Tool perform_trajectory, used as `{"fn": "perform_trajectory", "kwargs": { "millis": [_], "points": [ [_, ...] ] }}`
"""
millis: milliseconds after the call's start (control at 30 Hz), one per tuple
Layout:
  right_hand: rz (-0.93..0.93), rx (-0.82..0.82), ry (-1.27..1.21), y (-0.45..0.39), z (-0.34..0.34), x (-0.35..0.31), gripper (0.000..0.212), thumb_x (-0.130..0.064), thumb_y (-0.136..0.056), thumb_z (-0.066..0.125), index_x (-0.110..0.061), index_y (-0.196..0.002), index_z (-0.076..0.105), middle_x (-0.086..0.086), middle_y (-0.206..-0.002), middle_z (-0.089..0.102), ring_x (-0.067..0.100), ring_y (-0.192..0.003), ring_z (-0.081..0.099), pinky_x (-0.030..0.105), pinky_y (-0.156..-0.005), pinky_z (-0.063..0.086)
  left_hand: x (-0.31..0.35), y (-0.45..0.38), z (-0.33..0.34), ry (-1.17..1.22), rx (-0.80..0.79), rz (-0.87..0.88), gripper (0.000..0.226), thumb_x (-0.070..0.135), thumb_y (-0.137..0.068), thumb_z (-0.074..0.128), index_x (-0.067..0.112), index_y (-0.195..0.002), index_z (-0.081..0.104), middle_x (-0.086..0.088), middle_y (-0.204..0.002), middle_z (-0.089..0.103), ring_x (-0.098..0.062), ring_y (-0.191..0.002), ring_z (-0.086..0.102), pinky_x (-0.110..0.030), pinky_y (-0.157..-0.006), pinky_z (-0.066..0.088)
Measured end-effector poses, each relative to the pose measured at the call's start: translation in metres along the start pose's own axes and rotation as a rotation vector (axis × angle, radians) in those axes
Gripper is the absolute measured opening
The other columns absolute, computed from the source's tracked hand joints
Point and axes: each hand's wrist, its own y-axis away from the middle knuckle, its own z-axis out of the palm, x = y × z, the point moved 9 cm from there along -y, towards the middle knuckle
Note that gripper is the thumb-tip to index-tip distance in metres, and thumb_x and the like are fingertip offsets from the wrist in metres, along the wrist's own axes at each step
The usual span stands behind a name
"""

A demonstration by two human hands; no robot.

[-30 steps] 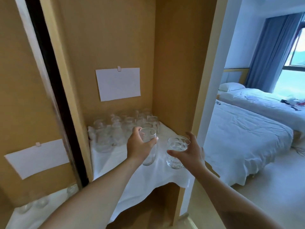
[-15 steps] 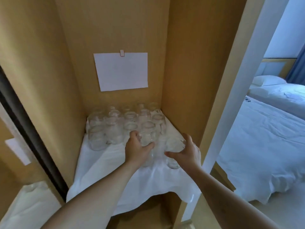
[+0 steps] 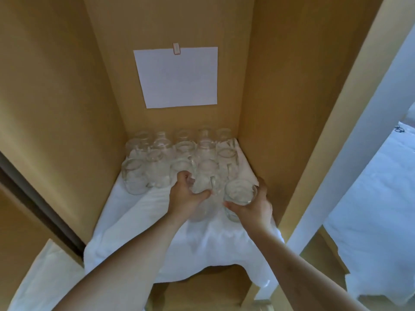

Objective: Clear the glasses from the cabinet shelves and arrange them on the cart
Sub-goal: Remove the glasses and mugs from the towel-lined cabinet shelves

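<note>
Head view:
Left hand (image 3: pixel 187 197): fingers and thumb curled round a clear glass (image 3: pixel 203 187), gripping it near the rim.
Right hand (image 3: pixel 251 206): fingers wrapped round a second glass (image 3: pixel 240 191), thumb along its near side.
Other glasses (image 3: pixel 179 153): crowded in rows just beyond both sets of fingertips, at the back of the shelf.
White cloth (image 3: pixel 190 245): beneath the hands, draped over the shelf's front edge.
Paper sheet (image 3: pixel 177 77): on the cabinet's back wall, above the fingers.
</note>
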Motion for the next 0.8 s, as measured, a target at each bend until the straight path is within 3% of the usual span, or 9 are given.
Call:
{"fn": "perform_trajectory", "kwargs": {
  "millis": [67, 167, 233, 367, 500, 600, 633, 700, 800],
  "points": [
    [0.028, 0.017, -0.084, 0.003, 0.000, 0.010, 0.123, -0.054, -0.048, 0.096, -0.029, -0.151, 0.032, -0.005, -0.141, 0.055, 0.023, -0.131, 0.052, 0.040, -0.102, 0.052, 0.000, -0.008, 0.003, 0.008, -0.006, 0.012, 0.075, 0.034, -0.064, 0.094, 0.025, -0.118, 0.044, 0.006, -0.104, 0.059, -0.015, -0.100, 0.062, -0.022, -0.079, 0.046],
    [0.062, -0.037, -0.124, 0.012, 0.010, 0.034, 0.089, -0.041, -0.056, 0.096, -0.032, -0.132, 0.052, -0.021, -0.112, 0.065, 0.010, -0.109, 0.064, 0.013, -0.074, 0.049, -0.004, -0.012, 0.012, 0.009, -0.027, 0.028, 0.079, 0.037, -0.063, 0.094, 0.026, -0.124, 0.045, 0.007, -0.104, 0.059, -0.013, -0.099, 0.061, -0.024, -0.083, 0.047],
    [0.075, -0.053, -0.124, 0.015, 0.015, 0.044, 0.077, -0.037, -0.062, 0.094, -0.034, -0.128, 0.055, -0.020, -0.105, 0.068, 0.007, -0.101, 0.066, 0.013, -0.068, 0.047, -0.007, -0.014, 0.014, 0.018, -0.037, 0.032, 0.080, 0.041, -0.062, 0.094, 0.029, -0.124, 0.044, 0.009, -0.104, 0.059, -0.010, -0.099, 0.060, -0.019, -0.080, 0.045],
    [0.088, -0.061, -0.127, 0.010, 0.019, 0.042, 0.074, -0.040, -0.065, 0.091, -0.037, -0.129, 0.053, -0.024, -0.099, 0.066, -0.005, -0.086, 0.060, 0.014, -0.065, 0.045, -0.011, -0.017, 0.015, 0.029, -0.047, 0.041, 0.084, 0.050, -0.059, 0.090, 0.032, -0.126, 0.043, 0.011, -0.105, 0.059, -0.008, -0.099, 0.060, -0.016, -0.079, 0.043],
    [0.132, -0.037, -0.204, 0.011, 0.017, 0.045, 0.066, -0.036, -0.062, 0.094, -0.052, -0.114, 0.055, -0.029, -0.097, 0.069, -0.009, -0.089, 0.063, 0.008, -0.065, 0.046, -0.009, -0.013, 0.017, 0.042, -0.057, 0.036, 0.094, 0.068, -0.047, 0.079, 0.033, -0.127, 0.043, 0.015, -0.102, 0.056, -0.003, -0.095, 0.058, -0.020, -0.080, 0.044],
    [0.134, 0.019, -0.229, 0.010, 0.007, 0.042, 0.063, -0.039, -0.061, 0.095, -0.050, -0.109, 0.055, -0.035, -0.091, 0.066, -0.013, -0.085, 0.062, 0.003, -0.061, 0.045, -0.009, -0.015, 0.016, 0.043, -0.063, 0.036, 0.097, 0.071, -0.044, 0.077, 0.034, -0.127, 0.043, 0.017, -0.102, 0.055, -0.002, -0.095, 0.058, -0.018, -0.078, 0.043],
    [0.128, 0.033, -0.226, 0.009, 0.004, 0.041, 0.063, -0.042, -0.060, 0.094, -0.047, -0.112, 0.058, -0.033, -0.092, 0.067, -0.010, -0.088, 0.063, 0.005, -0.067, 0.047, -0.010, -0.016, 0.016, 0.043, -0.067, 0.036, 0.097, 0.071, -0.044, 0.077, 0.034, -0.127, 0.043, 0.017, -0.102, 0.055, -0.002, -0.096, 0.058, -0.019, -0.079, 0.043],
    [0.136, 0.049, -0.231, 0.008, 0.000, 0.041, 0.069, -0.046, -0.060, 0.094, -0.038, -0.121, 0.063, -0.023, -0.102, 0.070, 0.002, -0.098, 0.066, 0.023, -0.083, 0.057, -0.011, -0.017, 0.016, 0.046, -0.075, 0.031, 0.096, 0.071, -0.044, 0.077, 0.036, -0.126, 0.042, 0.016, -0.104, 0.056, -0.004, -0.099, 0.058, -0.021, -0.083, 0.045],
    [0.132, 0.079, -0.250, 0.007, -0.005, 0.036, 0.074, -0.045, -0.062, 0.094, -0.031, -0.126, 0.061, -0.014, -0.113, 0.068, 0.013, -0.106, 0.065, 0.039, -0.096, 0.056, -0.011, -0.019, 0.018, 0.045, -0.084, 0.027, 0.097, 0.072, -0.045, 0.078, 0.036, -0.128, 0.043, 0.015, -0.105, 0.056, -0.005, -0.101, 0.058, -0.023, -0.086, 0.046]
  ]
}}
